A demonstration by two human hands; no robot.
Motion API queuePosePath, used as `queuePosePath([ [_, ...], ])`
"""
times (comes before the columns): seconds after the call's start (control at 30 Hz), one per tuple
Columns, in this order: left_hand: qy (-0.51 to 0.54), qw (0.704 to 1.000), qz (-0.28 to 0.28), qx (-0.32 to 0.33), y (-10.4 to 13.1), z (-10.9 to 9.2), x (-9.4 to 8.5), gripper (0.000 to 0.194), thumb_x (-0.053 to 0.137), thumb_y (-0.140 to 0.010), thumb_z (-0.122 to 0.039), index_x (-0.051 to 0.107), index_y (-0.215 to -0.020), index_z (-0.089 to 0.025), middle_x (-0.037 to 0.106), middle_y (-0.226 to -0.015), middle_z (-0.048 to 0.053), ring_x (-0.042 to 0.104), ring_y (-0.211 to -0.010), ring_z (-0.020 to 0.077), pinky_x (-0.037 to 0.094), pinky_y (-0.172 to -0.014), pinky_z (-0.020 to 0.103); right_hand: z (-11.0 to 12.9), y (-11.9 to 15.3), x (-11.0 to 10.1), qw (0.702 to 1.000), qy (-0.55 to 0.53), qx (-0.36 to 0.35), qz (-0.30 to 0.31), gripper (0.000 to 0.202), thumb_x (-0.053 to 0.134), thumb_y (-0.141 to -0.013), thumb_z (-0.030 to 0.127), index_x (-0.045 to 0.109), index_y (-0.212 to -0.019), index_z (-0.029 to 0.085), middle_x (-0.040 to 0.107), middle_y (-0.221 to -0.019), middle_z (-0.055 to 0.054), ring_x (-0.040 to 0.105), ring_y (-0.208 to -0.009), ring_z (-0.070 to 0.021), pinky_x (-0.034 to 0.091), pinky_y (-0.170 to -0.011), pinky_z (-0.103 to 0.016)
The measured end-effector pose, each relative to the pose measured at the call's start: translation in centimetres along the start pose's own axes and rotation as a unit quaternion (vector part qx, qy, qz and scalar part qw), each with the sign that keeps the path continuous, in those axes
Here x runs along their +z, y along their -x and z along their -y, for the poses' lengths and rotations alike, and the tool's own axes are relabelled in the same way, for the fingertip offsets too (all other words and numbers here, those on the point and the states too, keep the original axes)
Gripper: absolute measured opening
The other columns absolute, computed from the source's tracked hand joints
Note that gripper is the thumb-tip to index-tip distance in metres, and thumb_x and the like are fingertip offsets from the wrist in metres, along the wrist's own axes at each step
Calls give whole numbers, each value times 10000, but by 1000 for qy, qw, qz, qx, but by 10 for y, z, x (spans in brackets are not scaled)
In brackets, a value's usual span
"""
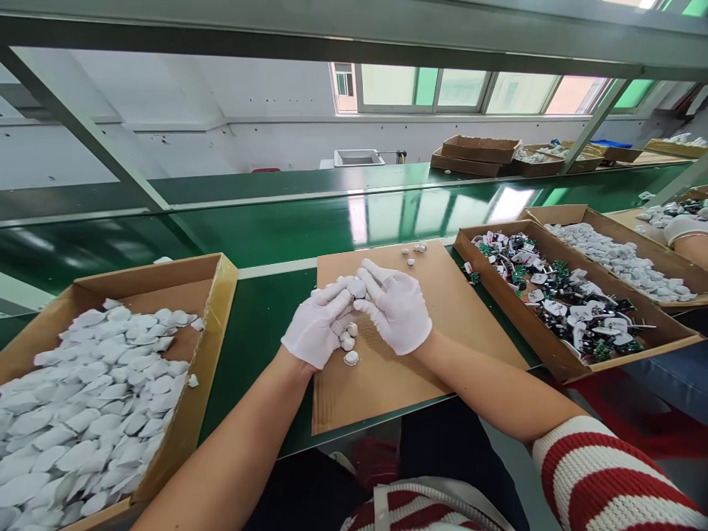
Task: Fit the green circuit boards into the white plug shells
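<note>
My left hand and my right hand, both in white gloves, meet above a flat cardboard sheet. A small white rounded plastic piece sits between their fingertips, with the fingers of both hands closed on it. More white pieces lie behind my left hand's fingers, partly hidden. Several small white round pieces rest on the sheet just below the hands. A few others lie at the sheet's far edge.
At left stands a cardboard box heaped with white plastic pieces. On the right, another box holds small wired parts with green boards. Beyond it is a box of white pieces, near a co-worker's gloved hand. A metal shelf beam crosses overhead.
</note>
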State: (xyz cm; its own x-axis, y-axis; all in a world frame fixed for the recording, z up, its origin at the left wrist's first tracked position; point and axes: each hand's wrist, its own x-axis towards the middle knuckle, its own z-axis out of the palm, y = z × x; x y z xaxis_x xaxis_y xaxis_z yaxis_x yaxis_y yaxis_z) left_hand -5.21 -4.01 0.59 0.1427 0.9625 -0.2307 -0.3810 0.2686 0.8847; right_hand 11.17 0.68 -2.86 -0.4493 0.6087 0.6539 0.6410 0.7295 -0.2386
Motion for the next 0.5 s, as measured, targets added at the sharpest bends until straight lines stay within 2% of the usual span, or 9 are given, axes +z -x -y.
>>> queuePosePath([
  [0.1, -3, 1000, -10, 0, 0, 2, 1, 564, 824, -756, -419, 629, -1241, -205, 614, -740, -3, 585, -501, 139, 456, -332, 233, 2, 0, 0, 1000, 3, 9, -19, 587, 435, -1016, 485, 468, -1503, 160, 457, -1564, -173, 586, -1218, -341, 485, -1015, -525],
  [0.2, 0, 1000, 2, 4, -2, 4, -1, 543, 827, -753, -400, 638, -1216, -187, 605, -705, -7, 598, -510, 152, 477, -341, 246, 1, -1, 3, 998, -58, -33, -11, 534, 488, -1000, 447, 513, -1474, 203, 525, -1515, -136, 571, -1252, -325, 457, -1059, -510],
  [0.33, 10, 999, 26, -18, -4, 3, -4, 441, 766, -813, -446, 659, -1175, -218, 683, -854, 34, 590, -489, 130, 468, -325, 240, 0, -1, 4, 988, -140, 48, -37, 705, 643, -903, 535, 477, -1503, 206, 627, -1381, -138, 621, -1130, -298, 487, -1020, -487],
  [0.4, 17, 1000, 14, -14, -4, 3, -4, 425, 759, -827, -419, 663, -1190, -219, 719, -979, 76, 650, -574, 150, 463, -341, 215, 0, -1, 1, 980, -178, 69, -59, 649, 675, -893, 505, 525, -1468, 245, 685, -1277, -100, 645, -1045, -255, 484, -1029, -459],
  [0.5, 10, 1000, -3, -5, -2, 3, -1, 443, 776, -817, -382, 677, -1213, -211, 726, -1114, 122, 712, -737, 206, 466, -358, 209, 0, -2, -5, 972, -207, 71, -84, 429, 697, -899, 436, 676, -1303, 295, 743, -1097, -41, 662, -925, -211, 483, -1024, -428],
])
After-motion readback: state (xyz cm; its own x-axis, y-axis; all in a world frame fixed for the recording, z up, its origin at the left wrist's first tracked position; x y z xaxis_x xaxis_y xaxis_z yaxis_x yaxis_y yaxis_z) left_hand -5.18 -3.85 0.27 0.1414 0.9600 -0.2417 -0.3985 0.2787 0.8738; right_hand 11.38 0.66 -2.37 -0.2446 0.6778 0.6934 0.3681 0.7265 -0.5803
